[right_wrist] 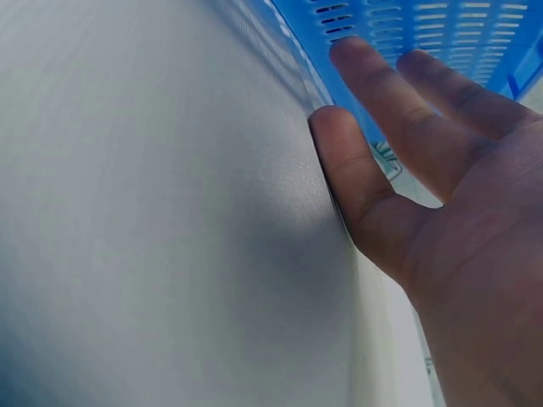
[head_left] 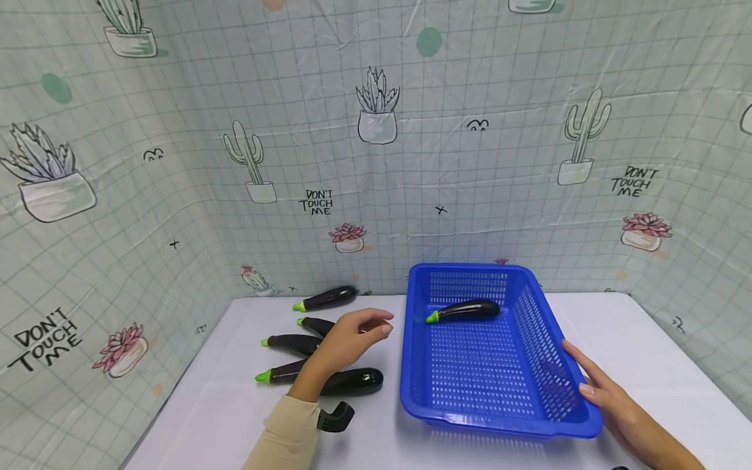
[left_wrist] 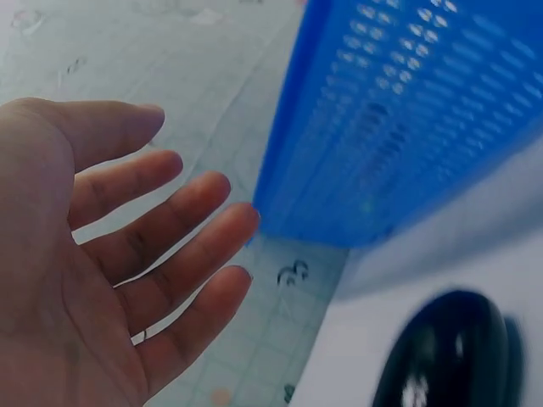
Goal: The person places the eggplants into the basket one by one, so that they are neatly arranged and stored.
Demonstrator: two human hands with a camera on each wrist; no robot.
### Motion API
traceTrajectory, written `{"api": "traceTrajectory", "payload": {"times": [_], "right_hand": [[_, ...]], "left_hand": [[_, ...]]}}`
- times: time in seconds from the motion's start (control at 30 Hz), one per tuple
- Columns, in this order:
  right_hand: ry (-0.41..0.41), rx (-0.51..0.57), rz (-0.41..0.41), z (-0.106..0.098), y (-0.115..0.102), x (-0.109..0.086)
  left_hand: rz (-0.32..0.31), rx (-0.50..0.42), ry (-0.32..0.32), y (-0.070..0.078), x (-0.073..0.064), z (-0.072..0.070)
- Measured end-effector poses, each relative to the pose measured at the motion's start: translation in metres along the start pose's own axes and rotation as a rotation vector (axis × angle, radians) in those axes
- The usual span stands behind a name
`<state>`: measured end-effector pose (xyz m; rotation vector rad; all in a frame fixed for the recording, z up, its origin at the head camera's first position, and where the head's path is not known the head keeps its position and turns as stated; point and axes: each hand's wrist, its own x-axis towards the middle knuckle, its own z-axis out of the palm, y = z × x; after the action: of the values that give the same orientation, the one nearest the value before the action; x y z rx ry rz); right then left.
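Near sleeve (head_left: 284,434); left hand (head_left: 345,339), fingers loosely open, empty; right hand (head_left: 617,401), fingers straight against basket (head_left: 478,375); eggplants (head_left: 360,382) likely firm, slippery; hold mid-body

Six visible eggplants (head_left: 326,298), five on one bench (head_left: 623,326), one in the single basket (head_left: 482,372), two hands (head_left: 349,339) (head_left: 613,399), one left, one right

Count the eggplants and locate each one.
6: one eggplant in the basket; left of it on the table, one at the back, two nearer, two nearest, these four partly behind the left hand and arm, which may hide more.
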<state>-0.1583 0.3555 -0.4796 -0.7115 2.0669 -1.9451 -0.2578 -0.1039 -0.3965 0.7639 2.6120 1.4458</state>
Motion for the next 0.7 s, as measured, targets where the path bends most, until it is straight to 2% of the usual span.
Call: {"api": "traceTrajectory", "payload": {"times": [0.13,0.27,0.5,0.7], "right_hand": [[-0.009,0.001,-0.03,0.0,0.001,0.001],[-0.012,-0.001,-0.051,-0.001,0.001,0.001],[0.003,-0.011,-0.017,0.0,0.001,0.0],[0.007,-0.027,-0.034,-0.001,0.003,0.001]], "left_hand": [[-0.002,-0.029,0.02,-0.013,-0.011,-0.005],[-0.025,-0.062,0.033,-0.019,-0.021,-0.008],[-0.066,-0.098,0.054,-0.03,-0.031,-0.013],[-0.048,-0.142,0.107,-0.042,-0.041,-0.014]]}}
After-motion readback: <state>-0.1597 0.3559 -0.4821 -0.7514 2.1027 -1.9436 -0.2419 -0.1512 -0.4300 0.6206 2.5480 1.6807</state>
